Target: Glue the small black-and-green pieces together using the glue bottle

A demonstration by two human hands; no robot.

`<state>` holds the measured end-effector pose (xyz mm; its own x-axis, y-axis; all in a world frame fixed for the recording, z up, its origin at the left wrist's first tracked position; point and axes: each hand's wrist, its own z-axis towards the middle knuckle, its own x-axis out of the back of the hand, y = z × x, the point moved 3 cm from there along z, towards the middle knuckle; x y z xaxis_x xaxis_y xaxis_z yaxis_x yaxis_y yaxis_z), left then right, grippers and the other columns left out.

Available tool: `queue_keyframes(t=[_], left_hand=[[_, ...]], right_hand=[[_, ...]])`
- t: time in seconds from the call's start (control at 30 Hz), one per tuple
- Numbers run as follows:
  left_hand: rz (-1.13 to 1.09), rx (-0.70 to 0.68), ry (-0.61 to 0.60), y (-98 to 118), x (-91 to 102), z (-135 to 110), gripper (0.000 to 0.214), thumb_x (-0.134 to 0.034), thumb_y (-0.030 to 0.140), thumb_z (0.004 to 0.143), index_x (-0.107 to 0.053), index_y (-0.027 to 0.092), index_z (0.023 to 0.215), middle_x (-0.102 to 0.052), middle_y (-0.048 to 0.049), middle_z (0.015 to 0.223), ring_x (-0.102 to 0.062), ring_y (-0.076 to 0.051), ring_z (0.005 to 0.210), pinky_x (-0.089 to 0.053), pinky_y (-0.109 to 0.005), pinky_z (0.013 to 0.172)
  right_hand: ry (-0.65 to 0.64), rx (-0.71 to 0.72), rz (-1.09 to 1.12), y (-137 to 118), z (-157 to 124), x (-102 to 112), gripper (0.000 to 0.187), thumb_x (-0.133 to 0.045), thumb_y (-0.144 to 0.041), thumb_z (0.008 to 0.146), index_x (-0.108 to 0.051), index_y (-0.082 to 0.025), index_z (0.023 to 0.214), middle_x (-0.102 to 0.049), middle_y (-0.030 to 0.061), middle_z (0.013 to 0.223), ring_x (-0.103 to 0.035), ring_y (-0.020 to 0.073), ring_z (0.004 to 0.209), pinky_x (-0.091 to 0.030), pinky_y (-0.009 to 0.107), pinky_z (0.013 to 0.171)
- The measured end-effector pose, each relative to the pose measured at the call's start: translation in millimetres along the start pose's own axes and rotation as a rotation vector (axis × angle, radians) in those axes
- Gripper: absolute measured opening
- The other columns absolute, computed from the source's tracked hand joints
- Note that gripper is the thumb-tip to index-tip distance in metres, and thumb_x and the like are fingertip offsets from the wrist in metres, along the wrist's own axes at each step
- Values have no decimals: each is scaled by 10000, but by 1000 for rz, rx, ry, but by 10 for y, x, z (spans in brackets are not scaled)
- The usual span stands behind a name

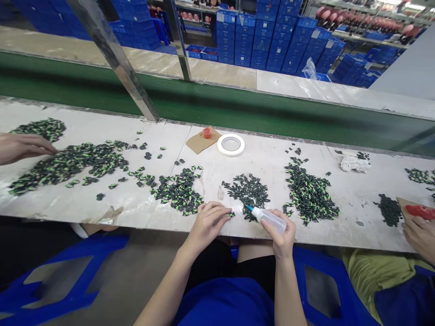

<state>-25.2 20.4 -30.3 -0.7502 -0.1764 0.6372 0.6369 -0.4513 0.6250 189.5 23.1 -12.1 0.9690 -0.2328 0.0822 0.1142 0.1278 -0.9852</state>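
Observation:
My right hand (284,231) is wrapped around a translucent white squeeze bottle (272,220), whose blue-green nozzle (249,208) points left over a pile of small black parts (249,188). The fingertips of my left hand (211,222) pinch a small dark part with a green mark (231,214) close to the table's front edge. Left of that hand lies a heap of black-and-green pieces (180,192). Another heap of black-and-green parts (309,194) spreads to the right of the bottle.
A roll of white tape (230,145) and a red cap (206,132) on brown cardboard (195,144) lie behind. A co-worker's hand (23,147) is over a left pile; another's (421,235) is far right. A metal post (118,63) and green conveyor belt (238,99) stand beyond.

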Motion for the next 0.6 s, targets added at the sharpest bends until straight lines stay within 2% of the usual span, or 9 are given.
queue_keyframes(t=[0.13, 0.33, 0.6], left_hand=[[-10, 19, 15, -2, 5, 16, 121, -636, 246, 880, -687, 250, 990, -762, -2, 882, -657, -193, 880, -359, -357, 824], [-50, 19, 42, 8, 4, 30, 120, -626, 224, 892, -670, 245, 1001, -771, 12, 891, -672, -170, 823, -356, -357, 810], [-76, 35, 68, -2, -9, 28, 134, -652, 210, 874, -672, 245, 1001, -774, 16, 857, -681, -166, 802, -360, -355, 807]], right_hand=[[-17, -11, -54, -61, 2, -81, 199, -764, -351, 677, -717, -166, 734, -686, 39, 663, -606, 176, 564, -462, 265, 492], [54, -37, -89, -90, -13, -167, 235, -706, -365, 736, -661, -168, 617, -583, -7, 523, -504, 125, 475, -394, 239, 453], [-2, -44, -132, -82, -12, -234, 274, -705, -390, 731, -634, -170, 583, -552, -15, 496, -469, 117, 456, -358, 242, 444]])
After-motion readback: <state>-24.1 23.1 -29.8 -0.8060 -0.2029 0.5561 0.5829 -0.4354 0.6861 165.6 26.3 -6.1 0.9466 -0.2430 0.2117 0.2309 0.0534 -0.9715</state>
